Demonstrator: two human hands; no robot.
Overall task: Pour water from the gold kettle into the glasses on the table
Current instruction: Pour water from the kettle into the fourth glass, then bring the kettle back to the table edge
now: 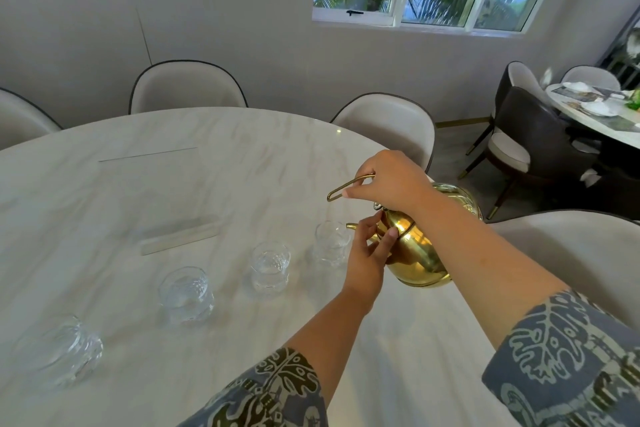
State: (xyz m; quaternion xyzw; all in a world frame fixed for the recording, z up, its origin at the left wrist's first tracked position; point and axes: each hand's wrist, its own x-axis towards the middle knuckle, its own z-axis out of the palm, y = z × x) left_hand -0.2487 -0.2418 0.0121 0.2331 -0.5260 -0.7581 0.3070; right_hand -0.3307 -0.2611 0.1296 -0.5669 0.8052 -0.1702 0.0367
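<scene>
The gold kettle [415, 246] hangs tilted above the desk [173, 184], spout pointing left at the rightmost glass [330, 243], just beside its rim. The right hand [388, 184] has its fingers curled around the handle [346, 185]. The left hand [367, 253] steadies the lid, fingers apparently pressed on it.

Gold kettle tilted over a row of four glasses

The polished gold kettle [417, 250] (round-bellied, with a thin wire loop handle) hangs above the table, tipped left so its short spout sits at the rim of the rightmost glass [331, 243]. Three more clear, faceted tumblers stand upright: the second [270, 266], third [186, 295] and leftmost [64, 350].
</scene>
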